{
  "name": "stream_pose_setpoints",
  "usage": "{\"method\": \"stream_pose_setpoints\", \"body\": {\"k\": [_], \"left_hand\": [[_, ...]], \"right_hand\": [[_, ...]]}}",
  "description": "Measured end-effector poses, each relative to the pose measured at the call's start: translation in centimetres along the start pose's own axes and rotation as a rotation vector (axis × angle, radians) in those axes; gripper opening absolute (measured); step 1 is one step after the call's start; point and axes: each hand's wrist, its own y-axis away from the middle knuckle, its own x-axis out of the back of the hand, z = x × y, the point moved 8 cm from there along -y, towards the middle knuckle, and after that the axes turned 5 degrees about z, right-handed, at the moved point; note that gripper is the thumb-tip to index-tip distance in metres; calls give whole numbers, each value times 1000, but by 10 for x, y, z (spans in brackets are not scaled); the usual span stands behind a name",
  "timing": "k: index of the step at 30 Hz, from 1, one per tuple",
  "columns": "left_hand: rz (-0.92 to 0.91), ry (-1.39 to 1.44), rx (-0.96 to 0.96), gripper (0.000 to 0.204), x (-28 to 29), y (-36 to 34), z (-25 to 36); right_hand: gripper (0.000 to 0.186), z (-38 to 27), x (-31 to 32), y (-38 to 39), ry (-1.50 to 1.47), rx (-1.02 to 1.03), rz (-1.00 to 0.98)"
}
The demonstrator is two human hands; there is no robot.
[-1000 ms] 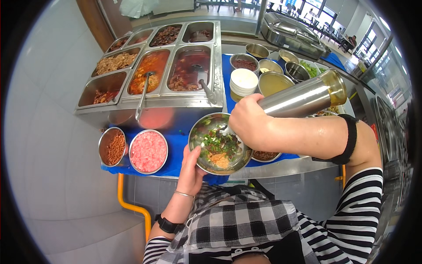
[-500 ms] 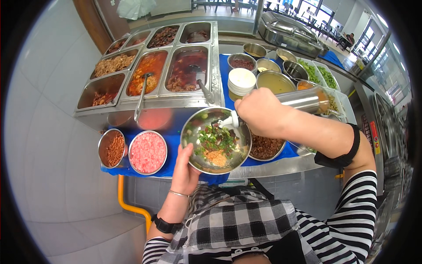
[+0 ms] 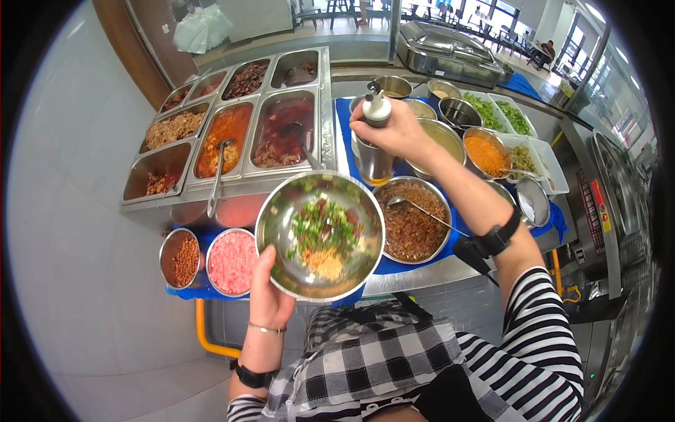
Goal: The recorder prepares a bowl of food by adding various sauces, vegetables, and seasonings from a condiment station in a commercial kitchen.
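Note:
My left hand (image 3: 271,285) grips the rim of a steel mixing bowl (image 3: 278,211) at its lower left, thumb over the edge, and the bowl leans slightly towards me. Inside lie chopped green herbs (image 3: 320,226), dark red bits and pale minced garlic (image 3: 323,262). Beyond the bowl, my right hand (image 3: 399,130) is wrapped round the neck of a steel-and-clear pour bottle (image 3: 373,165) with a light spout cap. The bottle stands upright, amber liquid at its base; whether it touches the counter I cannot tell. Right of the bowl sits a basin of brown minced topping (image 3: 415,228) with a ladle.
Steel food pans (image 3: 232,144) with ladles fill the raised left counter. Bowls of peanuts (image 3: 186,260) and pink chopped food (image 3: 230,261) stand in front. To the right are an orange sauce bowl (image 3: 485,151), greens tubs (image 3: 517,116) and a steel chafing dish (image 3: 450,53).
The pour bottle has gone from tilted over the mixing bowl to upright, back beyond it, with my right hand. The mixing bowl has shifted left and slightly nearer me.

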Motion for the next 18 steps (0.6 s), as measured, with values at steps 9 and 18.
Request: {"method": "stream_pose_setpoints", "body": {"k": [9,18], "left_hand": [[217,-14,179,52,77,43,-45],[199,-99,193,43,54,22,-86]], "right_hand": [[32,121,-58,8,-109,-272,211],[75,174,-51,31,206,-276,-27]]}}
